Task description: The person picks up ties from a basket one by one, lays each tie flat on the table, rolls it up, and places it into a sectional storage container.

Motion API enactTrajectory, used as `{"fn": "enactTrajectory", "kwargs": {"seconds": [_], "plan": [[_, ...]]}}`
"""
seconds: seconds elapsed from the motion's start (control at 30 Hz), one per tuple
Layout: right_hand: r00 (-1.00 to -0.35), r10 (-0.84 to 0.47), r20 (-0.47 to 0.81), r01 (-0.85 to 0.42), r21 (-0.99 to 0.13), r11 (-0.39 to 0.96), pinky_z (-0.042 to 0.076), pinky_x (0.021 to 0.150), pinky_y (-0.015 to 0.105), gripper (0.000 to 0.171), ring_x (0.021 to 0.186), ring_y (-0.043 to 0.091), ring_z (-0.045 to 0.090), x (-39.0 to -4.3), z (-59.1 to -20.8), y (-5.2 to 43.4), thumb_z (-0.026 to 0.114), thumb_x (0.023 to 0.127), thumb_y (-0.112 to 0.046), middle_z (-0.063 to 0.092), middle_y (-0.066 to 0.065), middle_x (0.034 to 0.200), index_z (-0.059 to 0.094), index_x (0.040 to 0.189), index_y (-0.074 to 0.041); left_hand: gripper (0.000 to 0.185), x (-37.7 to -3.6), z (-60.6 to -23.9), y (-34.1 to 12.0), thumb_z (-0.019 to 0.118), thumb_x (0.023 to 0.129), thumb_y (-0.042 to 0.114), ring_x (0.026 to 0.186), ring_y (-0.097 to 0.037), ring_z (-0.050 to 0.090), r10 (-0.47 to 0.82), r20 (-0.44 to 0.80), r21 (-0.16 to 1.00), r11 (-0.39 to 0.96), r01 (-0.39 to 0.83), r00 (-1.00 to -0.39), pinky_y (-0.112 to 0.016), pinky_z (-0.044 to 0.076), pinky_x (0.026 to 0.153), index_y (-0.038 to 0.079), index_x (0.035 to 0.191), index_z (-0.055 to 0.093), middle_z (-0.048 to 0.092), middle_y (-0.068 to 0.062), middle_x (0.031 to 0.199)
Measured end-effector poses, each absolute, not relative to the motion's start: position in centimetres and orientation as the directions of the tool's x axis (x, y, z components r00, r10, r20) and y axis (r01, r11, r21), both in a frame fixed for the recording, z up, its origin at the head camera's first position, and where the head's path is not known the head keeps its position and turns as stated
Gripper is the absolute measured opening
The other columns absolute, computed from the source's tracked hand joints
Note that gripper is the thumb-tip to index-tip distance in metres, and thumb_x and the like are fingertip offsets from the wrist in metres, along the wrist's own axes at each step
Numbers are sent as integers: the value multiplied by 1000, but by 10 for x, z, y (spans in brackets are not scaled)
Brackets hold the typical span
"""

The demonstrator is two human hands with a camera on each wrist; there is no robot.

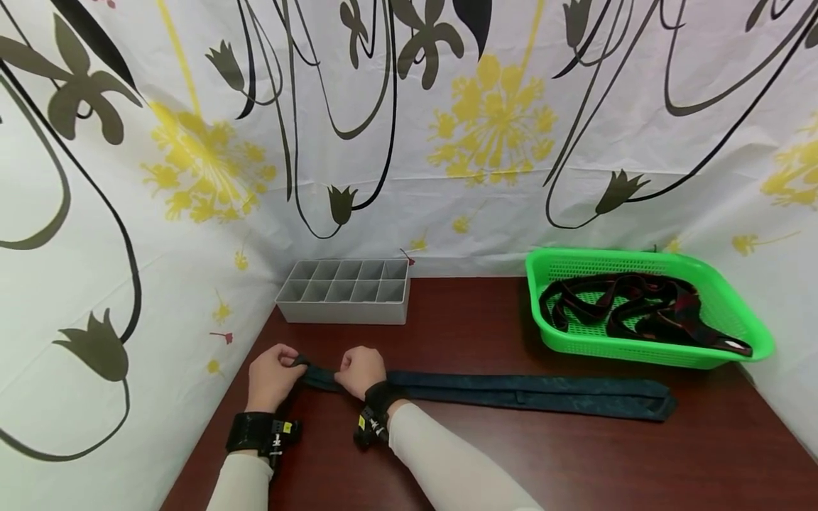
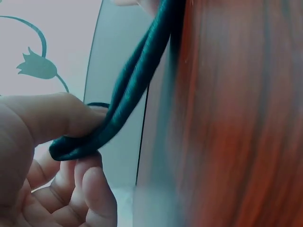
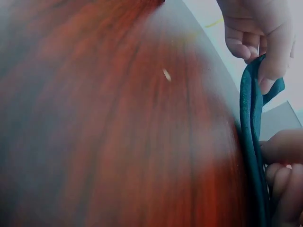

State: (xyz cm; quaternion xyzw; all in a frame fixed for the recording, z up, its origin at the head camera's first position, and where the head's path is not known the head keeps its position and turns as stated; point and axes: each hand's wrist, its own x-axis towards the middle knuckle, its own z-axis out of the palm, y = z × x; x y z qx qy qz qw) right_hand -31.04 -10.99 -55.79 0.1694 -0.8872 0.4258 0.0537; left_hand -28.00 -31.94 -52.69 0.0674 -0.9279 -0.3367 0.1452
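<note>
Fingers of the left hand [image 1: 271, 376] pinch one end of a dark teal fabric strip [image 1: 466, 387], thumb on top and fingertips beneath, while those of the right hand [image 1: 363, 370] are curled and grasp it a little further along. Behind everything hangs a white cloth backdrop [image 1: 409, 163], printed with yellow blossoms, dark stems and olive tulips. Before it spreads the dark reddish-brown desk [image 1: 575, 461], its wood grain plain in both wrist views. At the back right of the desk sits a green basket [image 1: 575, 344] with perforated walls; inside it lies a looped heap of dark strap [image 1: 686, 316] with reddish markings, one end resting against the front rim on the right. The teal strip stretches across the desk in front of the basket, from the left hand to a broad end on the right; between the hands it is narrow and folded lengthwise. At the back left stands a grey tray [image 1: 345, 313] divided into two rows of compartments. Pale sleeves [image 1: 447, 447] cover the forearms. Each wrist wears a black band [image 1: 248, 431] carrying a small device [image 1: 281, 433]. Smallest is a pale fleck [image 3: 166, 74] on the desk.
</note>
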Motion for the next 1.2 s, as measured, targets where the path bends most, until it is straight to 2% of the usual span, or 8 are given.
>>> {"fn": "enactTrajectory", "kwargs": {"seconds": [0.13, 0.3, 0.53, 0.7, 0.83, 0.97, 1.1, 1.2], "plan": [[-946, -245, 214, -324, -696, 641, 38, 54, 22, 41, 53, 6, 47, -308, -551, -109, 88, 85, -25, 51, -11, 52, 60, 55, -20, 23, -282, -526, -315, 88, 84, 19, 81, -18, 67, -186, 207, 669, 743, 1, -960, -31, 51, 75, 10, 99, 74, 73, -7, 89], [-959, -252, 132, -280, -598, 751, 40, 49, 27, 41, 52, 9, 49, -306, -542, -108, 86, 88, -32, 53, -9, 55, 59, 58, -22, 30, -282, -525, -311, 91, 83, 18, 81, -14, 66, -36, 155, 730, 678, 90, -987, -26, 54, 77, 10, 106, 74, 73, -8, 95], [-955, -273, 111, -282, -616, 736, 36, 49, 24, 45, 51, 9, 48, -311, -546, -103, 87, 86, -37, 50, -10, 53, 57, 56, -21, 27, -281, -528, -310, 71, 90, -4, 97, -21, 68, 174, 138, 717, 662, 219, -975, -29, 56, 84, 11, 111, 78, 76, -8, 110], [-938, -306, 165, -337, -646, 685, 36, 50, 22, 45, 50, 8, 47, -313, -547, -99, 87, 86, -34, 49, -10, 51, 58, 55, -20, 19, -282, -529, -307, 70, 98, 3, 107, -27, 72, 169, 170, 658, 713, 240, -971, -40, 58, 94, 15, 105, 83, 79, -5, 109], [-933, -327, 153, -344, -654, 674, 36, 52, 21, 42, 51, 7, 47, -312, -544, -97, 86, 88, -31, 49, -11, 51, 59, 56, -20, 10, -283, -530, -304, 75, 98, 15, 92, -19, 70, 139, 128, 649, 737, 189, -982, -34, 55, 84, 15, 96, 84, 79, -4, 102], [-931, -337, 141, -338, -681, 650, 37, 52, 22, 38, 51, 8, 48, -313, -542, -95, 84, 86, -27, 51, -10, 52, 61, 57, -19, 3, -283, -530, -302, 81, 93, 16, 79, -14, 61, 76, 52, 660, 745, 91, -996, -32, 50, 76, 17, 90, 81, 73, -3, 95], [-941, -333, 56, -251, -774, 581, 39, 53, 23, 37, 50, 8, 55, -317, -545, -95, 82, 89, -30, 57, -11, 51, 64, 58, -20, 12, -282, -529, -300, 86, 87, 14, 79, -18, 62, 27, 28, 659, 751, 39, -999, -35, 50, 75, 14, 95, 76, 72, -6, 92], [-942, -337, -3, -192, -817, 544, 40, 53, 25, 40, 50, 10, 59, -319, -547, -95, 83, 90, -37, 61, -10, 50, 67, 57, -20, 19, -280, -527, -299, 86, 86, 15, 87, -20, 67, 10, 21, 650, 759, 21, -1000, -38, 53, 81, 12, 102, 76, 75, -7, 97]]}}
